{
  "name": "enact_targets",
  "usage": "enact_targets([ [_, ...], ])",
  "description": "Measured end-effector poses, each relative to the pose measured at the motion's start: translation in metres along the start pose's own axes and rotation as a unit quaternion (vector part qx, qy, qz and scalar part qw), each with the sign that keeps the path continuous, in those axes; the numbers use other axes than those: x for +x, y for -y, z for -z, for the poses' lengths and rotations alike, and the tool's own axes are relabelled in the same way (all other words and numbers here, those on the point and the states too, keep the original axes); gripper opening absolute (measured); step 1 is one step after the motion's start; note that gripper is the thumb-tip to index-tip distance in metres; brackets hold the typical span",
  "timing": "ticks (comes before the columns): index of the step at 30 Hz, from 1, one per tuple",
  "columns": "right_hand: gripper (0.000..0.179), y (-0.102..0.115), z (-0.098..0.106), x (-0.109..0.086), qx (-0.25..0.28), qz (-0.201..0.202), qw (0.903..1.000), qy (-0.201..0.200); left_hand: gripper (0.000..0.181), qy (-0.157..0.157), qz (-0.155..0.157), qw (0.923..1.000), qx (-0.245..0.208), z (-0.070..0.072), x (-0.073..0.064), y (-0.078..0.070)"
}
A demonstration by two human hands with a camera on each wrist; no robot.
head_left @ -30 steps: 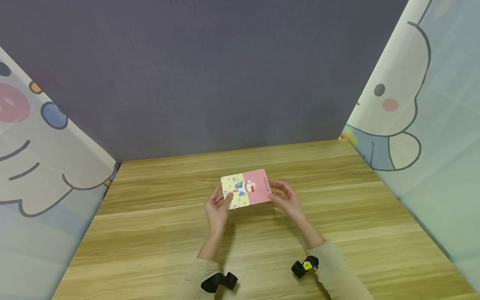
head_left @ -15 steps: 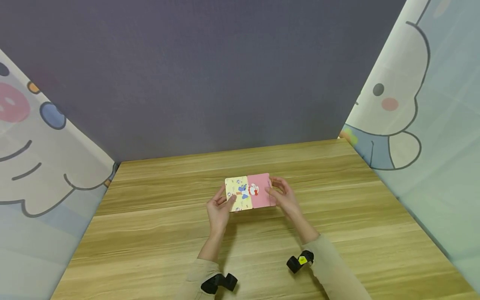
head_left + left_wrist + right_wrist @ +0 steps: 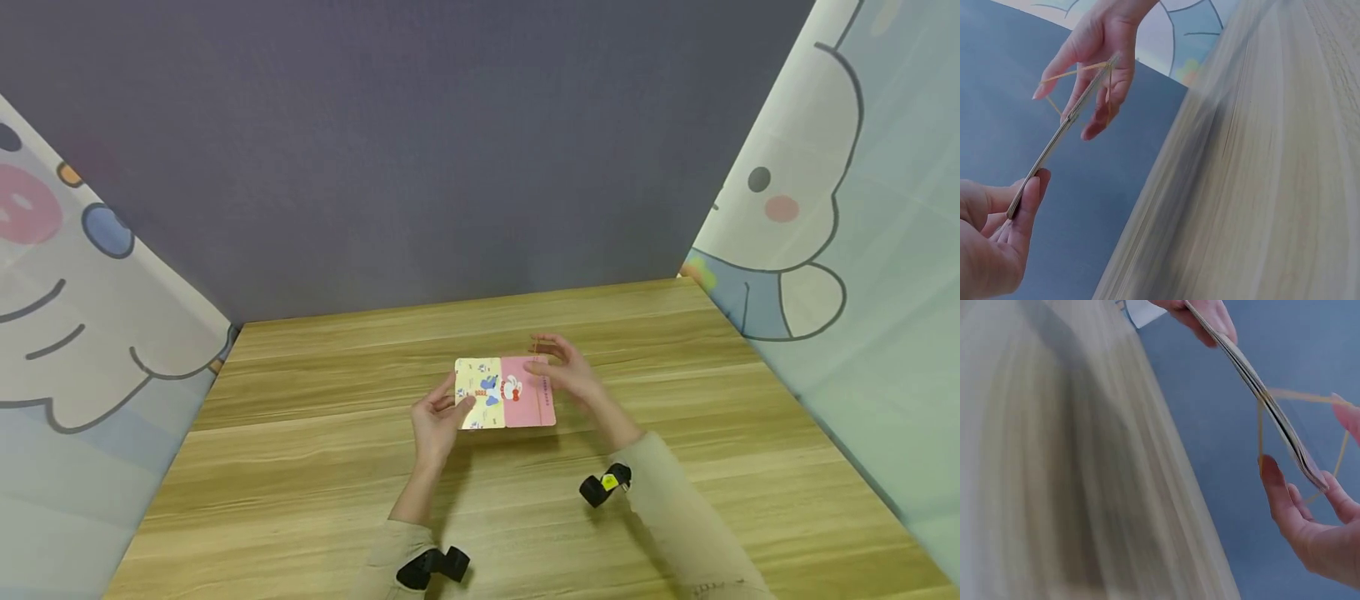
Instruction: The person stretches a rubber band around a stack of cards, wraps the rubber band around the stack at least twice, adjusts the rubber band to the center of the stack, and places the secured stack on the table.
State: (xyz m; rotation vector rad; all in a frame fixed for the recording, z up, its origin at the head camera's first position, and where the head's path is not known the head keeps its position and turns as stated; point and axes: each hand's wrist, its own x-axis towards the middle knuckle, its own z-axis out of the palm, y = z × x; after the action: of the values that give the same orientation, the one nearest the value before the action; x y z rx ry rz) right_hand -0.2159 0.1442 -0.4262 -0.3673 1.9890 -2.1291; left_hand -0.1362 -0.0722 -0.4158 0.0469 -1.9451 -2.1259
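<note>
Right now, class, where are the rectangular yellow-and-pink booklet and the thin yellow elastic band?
Rectangular yellow-and-pink booklet (image 3: pixel 505 395): head view, middle of its face.
Thin yellow elastic band (image 3: pixel 1304 396): right wrist view, upper stretched strand.

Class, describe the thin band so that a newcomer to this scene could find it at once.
Above the wooden table, the left hand pinches a yellow and pink booklet. Go to its pink end, by the right hand. The band is the yellowish loop stretched between that hand and the booklet, slim as a line where the booklet is flat and printed.
</note>
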Motion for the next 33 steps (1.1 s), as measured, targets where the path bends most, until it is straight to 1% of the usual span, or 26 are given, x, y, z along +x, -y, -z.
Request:
enact_targets([
  [4,0.063,0.006,0.008,0.007,0.045,0.001,0.9986,0.028,0.042,0.024,0.003,0.9996,0.012,0.002,-0.002,-0.002],
  [5,0.064,0.02,0.003,0.002,0.05,-0.009,0.9984,0.024,0.043,0.031,0.007,0.9994,0.014,0.002,-0.002,-0.002],
  [6,0.064,0.022,0.005,0.004,0.06,-0.01,0.9978,0.027,0.043,0.036,0.011,0.9992,0.013,0.003,-0.002,-0.002],
  [9,0.067,0.029,0.007,0.008,0.074,-0.013,0.9965,0.038,0.044,0.052,0.021,0.9984,0.009,0.004,-0.002,-0.001],
  [12,0.067,0.034,0.009,0.012,0.076,-0.013,0.9962,0.041,0.043,0.068,0.021,0.9975,0.001,0.005,-0.001,0.001],
  [16,0.057,0.038,0.011,0.016,0.109,-0.008,0.9938,0.02,0.043,0.085,0.02,0.9961,-0.005,0.005,-0.001,0.003],
  [20,0.042,0.043,0.007,0.017,0.151,-0.008,0.9884,-0.02,0.043,0.089,0.022,0.9957,-0.008,0.005,-0.001,0.004],
  [24,0.026,0.051,0.0,0.015,0.18,-0.038,0.981,-0.062,0.043,0.088,0.023,0.9958,-0.008,0.004,-0.002,0.003],
  [27,0.018,0.057,-0.003,0.014,0.179,-0.071,0.978,-0.081,0.044,0.093,0.023,0.9954,-0.008,0.004,-0.003,0.003],
  [29,0.023,0.06,-0.004,0.014,0.166,-0.088,0.9788,-0.082,0.044,0.101,0.02,0.9946,-0.01,0.005,-0.003,0.003],
  [31,0.031,0.063,-0.004,0.015,0.136,-0.1,0.9829,-0.073,0.044,0.108,0.019,0.9939,-0.011,0.006,-0.003,0.003],
  [33,0.038,0.065,-0.002,0.016,0.097,-0.103,0.9888,-0.047,0.044,0.118,0.016,0.9929,-0.009,0.007,-0.003,0.003],
])
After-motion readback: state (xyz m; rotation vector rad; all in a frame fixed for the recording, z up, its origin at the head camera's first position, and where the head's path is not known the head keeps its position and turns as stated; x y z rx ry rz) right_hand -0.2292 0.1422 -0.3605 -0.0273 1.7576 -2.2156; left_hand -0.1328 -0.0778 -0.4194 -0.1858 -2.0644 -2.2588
